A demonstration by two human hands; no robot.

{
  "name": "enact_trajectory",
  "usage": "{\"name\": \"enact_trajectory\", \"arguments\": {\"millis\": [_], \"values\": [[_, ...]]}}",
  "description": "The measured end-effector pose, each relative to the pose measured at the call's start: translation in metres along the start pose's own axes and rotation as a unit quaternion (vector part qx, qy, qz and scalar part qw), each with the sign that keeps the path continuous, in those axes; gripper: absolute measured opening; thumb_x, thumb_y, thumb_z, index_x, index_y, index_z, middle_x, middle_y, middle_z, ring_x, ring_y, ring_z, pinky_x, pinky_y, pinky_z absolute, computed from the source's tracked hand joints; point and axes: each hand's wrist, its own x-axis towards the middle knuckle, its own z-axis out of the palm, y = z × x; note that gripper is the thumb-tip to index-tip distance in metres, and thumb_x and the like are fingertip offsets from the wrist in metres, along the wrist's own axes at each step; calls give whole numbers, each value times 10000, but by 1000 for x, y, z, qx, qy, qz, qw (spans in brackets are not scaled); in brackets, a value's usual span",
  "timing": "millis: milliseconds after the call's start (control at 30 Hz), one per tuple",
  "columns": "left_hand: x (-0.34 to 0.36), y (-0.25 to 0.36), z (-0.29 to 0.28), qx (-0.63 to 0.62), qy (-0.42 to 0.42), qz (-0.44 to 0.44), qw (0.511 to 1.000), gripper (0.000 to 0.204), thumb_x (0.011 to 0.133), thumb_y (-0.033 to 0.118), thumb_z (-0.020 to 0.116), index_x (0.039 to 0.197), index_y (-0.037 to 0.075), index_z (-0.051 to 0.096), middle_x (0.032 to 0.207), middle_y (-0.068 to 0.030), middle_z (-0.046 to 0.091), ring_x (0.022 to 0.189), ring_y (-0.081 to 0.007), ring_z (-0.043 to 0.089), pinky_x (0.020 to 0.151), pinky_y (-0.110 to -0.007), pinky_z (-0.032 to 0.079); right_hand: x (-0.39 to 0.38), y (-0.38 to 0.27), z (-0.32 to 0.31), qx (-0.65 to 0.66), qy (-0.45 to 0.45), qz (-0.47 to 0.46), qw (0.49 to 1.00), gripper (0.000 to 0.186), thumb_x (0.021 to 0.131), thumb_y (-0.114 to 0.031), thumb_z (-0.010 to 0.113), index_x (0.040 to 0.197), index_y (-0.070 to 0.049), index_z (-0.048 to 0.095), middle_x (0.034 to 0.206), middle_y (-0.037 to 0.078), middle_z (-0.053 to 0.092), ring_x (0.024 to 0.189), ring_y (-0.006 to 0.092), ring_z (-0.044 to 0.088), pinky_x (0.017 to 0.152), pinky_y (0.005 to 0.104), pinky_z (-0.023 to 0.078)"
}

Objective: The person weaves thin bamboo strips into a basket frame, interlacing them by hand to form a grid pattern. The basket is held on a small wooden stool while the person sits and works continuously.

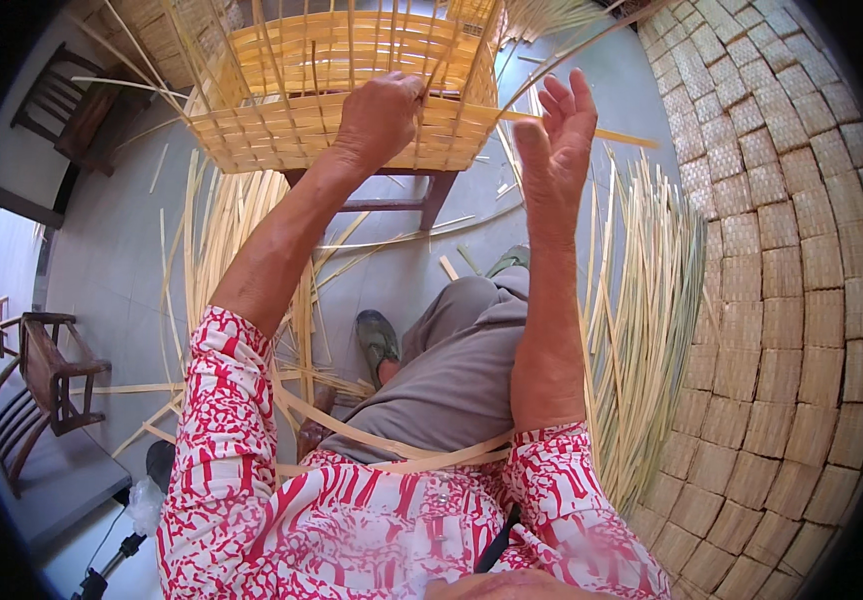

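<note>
Bamboo strips lie loose on the floor by the knees. Farther out, the right hand is raised, fingers spread, holding nothing; the left hand grips the half-woven basket, seemingly empty, on a stool.

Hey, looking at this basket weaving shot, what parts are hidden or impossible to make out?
- Head view: the top of the half-woven basket is cut off by the upper edge.
- The left hand covers the strips it presses; its fingertips are hidden.
- Whether the right hand, open, touches the long bamboo strip is unclear.
- The stool under the basket is mostly hidden by the forearm.
- The stacked woven mats bend and darken at the fisheye rim.
</note>
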Motion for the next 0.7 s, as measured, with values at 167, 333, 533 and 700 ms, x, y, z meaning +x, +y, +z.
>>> {"name": "enact_trajectory", "arguments": {"millis": [167, 333, 533, 700], "values": [[-24, -22, -40, -76, -30, -33, 996, 140, 919, 115, 657, 1028, 61, 588, 880, -152, 709, 807, -349, 705, 684, -429, 554, -5, 17, -9, -311, -67, -65, 946, 431, 870, -362, 754, 1174, -64, 687, 1190, 141, 679, 1194, 328, 568, 1030, 443, 403], [-76, -37, -80, -119, 104, -27, 987, 176, 917, 63, 697, 1056, 60, 589, 911, -101, 714, 780, -238, 726, 675, -333, 564, -29, 8, 23, -310, -223, -76, 921, 107, 878, -221, 697, 934, -133, 720, 870, 96, 725, 919, 309, 674, 954, 434, 434], [-91, -3, -92, -86, 207, -15, 974, 209, 873, 49, 756, 1070, 70, 688, 962, -84, 705, 754, -151, 695, 665, -282, 559, -33, -5, 29, -312, -291, 51, 903, 161, 903, -287, 664, 921, -129, 697, 806, 122, 710, 797, 354, 690, 677, 484, 527], [-106, 5, -97, -155, 164, -15, 974, 270, 855, 26, 763, 1117, 58, 704, 998, -85, 711, 771, -142, 700, 661, -285, 569, -37, 1, 33, -294, -296, 29, 908, 183, 921, -307, 652, 929, -133, 708, 807, 125, 709, 797, 355, 690, 697, 479, 533]]}}
